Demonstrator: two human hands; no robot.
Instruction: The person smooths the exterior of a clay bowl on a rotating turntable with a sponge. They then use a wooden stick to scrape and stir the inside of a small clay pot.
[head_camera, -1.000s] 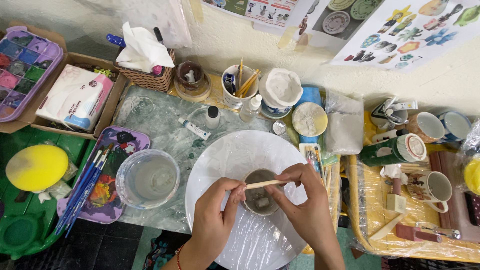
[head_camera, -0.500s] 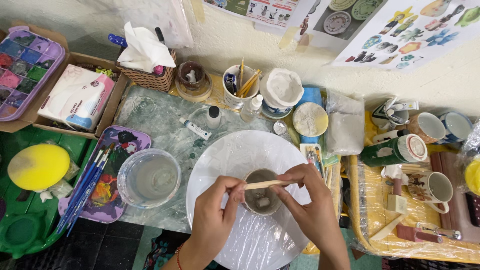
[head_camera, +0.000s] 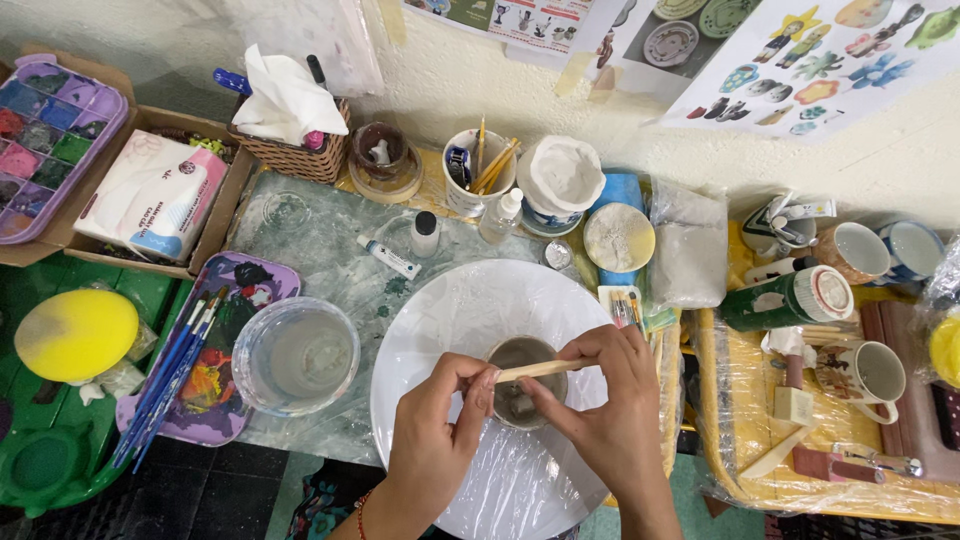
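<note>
A small grey clay cup (head_camera: 517, 352) stands near the middle of a round white board wrapped in plastic film (head_camera: 450, 310). My left hand (head_camera: 435, 430) pinches the cup's left rim with thumb and fingers. My right hand (head_camera: 605, 400) is shut on a flat wooden stick (head_camera: 540, 369), which lies level across the cup's mouth, its left tip close to my left fingertips. Part of the cup is hidden under both hands.
Left of the board sit a clear bowl of cloudy water (head_camera: 297, 356) and a purple palette with blue brushes (head_camera: 200, 365). Behind are a jar of tools (head_camera: 480, 172), small bottles (head_camera: 425, 233) and a tissue basket (head_camera: 290, 140). Mugs (head_camera: 865, 372) crowd a yellow tray on the right.
</note>
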